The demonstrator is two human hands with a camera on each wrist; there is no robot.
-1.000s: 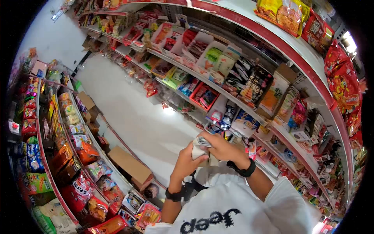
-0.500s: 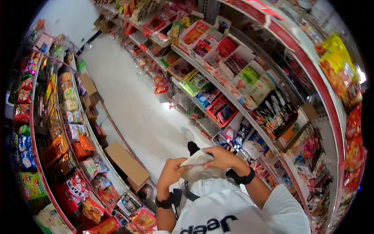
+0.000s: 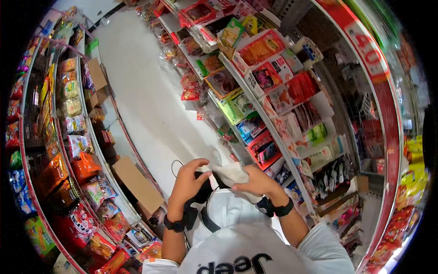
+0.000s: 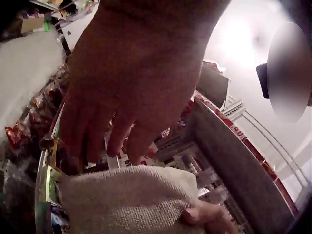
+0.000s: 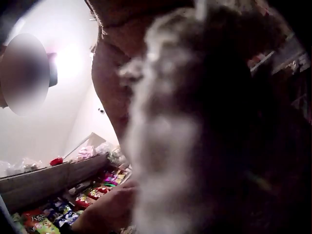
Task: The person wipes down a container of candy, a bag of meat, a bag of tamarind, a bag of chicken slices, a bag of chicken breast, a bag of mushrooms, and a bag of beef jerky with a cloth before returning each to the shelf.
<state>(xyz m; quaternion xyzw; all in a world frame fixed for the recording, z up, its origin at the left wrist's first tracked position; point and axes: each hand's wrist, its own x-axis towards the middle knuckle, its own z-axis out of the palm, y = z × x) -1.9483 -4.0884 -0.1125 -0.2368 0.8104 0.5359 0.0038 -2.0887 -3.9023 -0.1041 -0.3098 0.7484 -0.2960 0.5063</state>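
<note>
An off-white, ribbed cloth item (image 3: pixel 230 173) hangs in front of the white shirt in the head view. My right hand (image 3: pixel 260 181) pinches its right side between thumb and fingers. Just left of the cloth is my left hand (image 3: pixel 188 182), thumb and fingers apart and holding nothing. The left wrist view has the left hand (image 4: pixel 131 73) with loosely extended fingers above the cloth (image 4: pixel 131 200), while fingertips of the right hand (image 4: pixel 209 217) grip its lower right corner. Close and blurred, the cloth (image 5: pixel 165 146) covers much of the right wrist view.
Shelves of packaged snacks (image 3: pixel 262 48) run along the right, with a red-edged upper shelf (image 3: pixel 392 150). More snack shelves (image 3: pixel 75 137) stand on the left, near a cardboard box (image 3: pixel 137 185). A pale floor aisle (image 3: pixel 141 86) lies between them.
My left hand has let go of the cloth and moved left; the right hand still holds it. The cloth, bunched between both hands earlier, now hangs more loosely. The head view has shifted.
</note>
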